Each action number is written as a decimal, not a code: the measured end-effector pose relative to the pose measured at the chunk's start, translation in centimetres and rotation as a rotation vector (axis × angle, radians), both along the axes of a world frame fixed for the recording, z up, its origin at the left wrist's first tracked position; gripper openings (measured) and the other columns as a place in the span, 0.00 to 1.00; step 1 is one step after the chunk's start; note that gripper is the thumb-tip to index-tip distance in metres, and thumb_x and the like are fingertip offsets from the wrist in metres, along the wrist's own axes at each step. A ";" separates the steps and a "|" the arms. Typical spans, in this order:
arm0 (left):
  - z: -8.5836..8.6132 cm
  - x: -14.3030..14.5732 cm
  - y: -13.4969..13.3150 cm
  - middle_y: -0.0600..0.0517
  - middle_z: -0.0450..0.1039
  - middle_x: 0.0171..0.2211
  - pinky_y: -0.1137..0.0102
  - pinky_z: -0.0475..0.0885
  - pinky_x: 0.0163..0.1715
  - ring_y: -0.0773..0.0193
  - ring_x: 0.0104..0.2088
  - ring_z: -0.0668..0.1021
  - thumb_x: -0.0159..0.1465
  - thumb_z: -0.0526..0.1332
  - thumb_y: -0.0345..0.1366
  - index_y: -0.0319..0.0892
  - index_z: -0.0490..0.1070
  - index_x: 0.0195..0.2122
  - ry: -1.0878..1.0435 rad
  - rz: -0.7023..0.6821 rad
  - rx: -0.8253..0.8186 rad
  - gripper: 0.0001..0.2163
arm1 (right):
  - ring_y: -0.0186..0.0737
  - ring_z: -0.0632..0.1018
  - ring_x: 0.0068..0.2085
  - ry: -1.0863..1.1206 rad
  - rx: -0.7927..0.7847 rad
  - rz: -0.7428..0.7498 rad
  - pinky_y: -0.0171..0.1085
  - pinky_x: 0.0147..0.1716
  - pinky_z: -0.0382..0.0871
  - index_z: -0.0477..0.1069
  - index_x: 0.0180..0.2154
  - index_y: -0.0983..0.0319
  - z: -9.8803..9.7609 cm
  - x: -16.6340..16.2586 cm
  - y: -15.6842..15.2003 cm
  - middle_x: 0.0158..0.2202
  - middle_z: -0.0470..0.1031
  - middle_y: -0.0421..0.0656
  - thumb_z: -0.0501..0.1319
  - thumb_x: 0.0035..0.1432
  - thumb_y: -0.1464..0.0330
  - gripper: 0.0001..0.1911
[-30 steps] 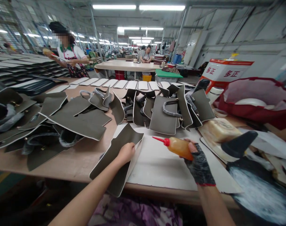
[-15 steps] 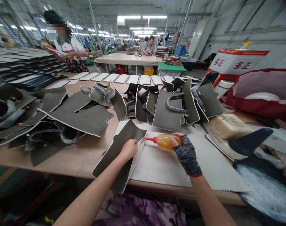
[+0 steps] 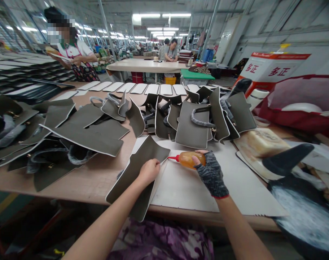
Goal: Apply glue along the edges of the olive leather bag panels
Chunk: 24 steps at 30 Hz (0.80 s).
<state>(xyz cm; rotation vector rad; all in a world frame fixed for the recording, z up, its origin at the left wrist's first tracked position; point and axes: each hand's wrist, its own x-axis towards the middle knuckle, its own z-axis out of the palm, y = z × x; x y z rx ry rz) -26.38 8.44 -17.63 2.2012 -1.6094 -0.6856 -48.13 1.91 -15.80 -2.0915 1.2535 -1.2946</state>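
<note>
1. Head view: the left hand [image 3: 150, 170] lies on a grey leather panel [image 3: 136, 168] at the near edge of the wooden table [image 3: 99, 180], fingers curled together and pressing it down; whether they pinch its rim cannot be told
2. The right hand [image 3: 211, 174], in a dark knitted fingerless glove, wraps thumb and fingers round an orange squeeze bottle [image 3: 190, 159], held almost level just right of the left hand
3. The bottle's red nozzle [image 3: 173, 157] points left and meets the panel's right edge
4. Panel and bottle sit over a white card sheet [image 3: 186, 189] spreading right along the near table edge
5. Beyond the hands stands a cluster of grey bag pieces with handles [image 3: 193, 124]; flat grey panels [image 3: 83, 135] are heaped to the left
6. A person in a white top [image 3: 78, 59] stands far left
</note>
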 end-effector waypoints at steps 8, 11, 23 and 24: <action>-0.2 0.0 0.0 0.47 0.74 0.34 0.73 0.64 0.31 0.63 0.33 0.74 0.58 0.51 0.33 0.39 0.72 0.34 0.009 0.002 -0.030 0.11 | 0.40 0.71 0.37 -0.021 0.119 0.054 0.41 0.39 0.65 0.64 0.37 0.61 0.4 -0.4 0.5 0.36 0.69 0.44 0.56 0.53 0.59 0.13; -0.2 0.0 0.0 0.47 0.74 0.34 0.73 0.63 0.30 0.64 0.33 0.74 0.58 0.51 0.33 0.39 0.72 0.34 0.015 -0.009 -0.035 0.11 | 0.40 0.71 0.37 -0.045 0.188 0.059 0.40 0.39 0.65 0.64 0.38 0.61 0.3 -0.5 1.2 0.36 0.69 0.44 0.57 0.52 0.58 0.14; -0.1 -0.1 0.1 0.47 0.74 0.34 0.74 0.63 0.30 0.64 0.33 0.74 0.58 0.51 0.32 0.39 0.72 0.34 -0.006 -0.008 -0.027 0.11 | 0.41 0.70 0.37 -0.057 0.320 0.086 0.40 0.38 0.64 0.64 0.36 0.61 -0.3 -1.0 4.7 0.36 0.68 0.44 0.56 0.52 0.57 0.15; -0.1 -0.1 0.1 0.47 0.74 0.34 0.74 0.63 0.30 0.64 0.33 0.74 0.58 0.51 0.32 0.39 0.72 0.34 -0.003 -0.006 -0.030 0.11 | 0.41 0.70 0.37 -0.057 0.331 0.087 0.40 0.38 0.64 0.64 0.36 0.61 -0.4 -1.0 5.0 0.36 0.69 0.44 0.56 0.52 0.57 0.15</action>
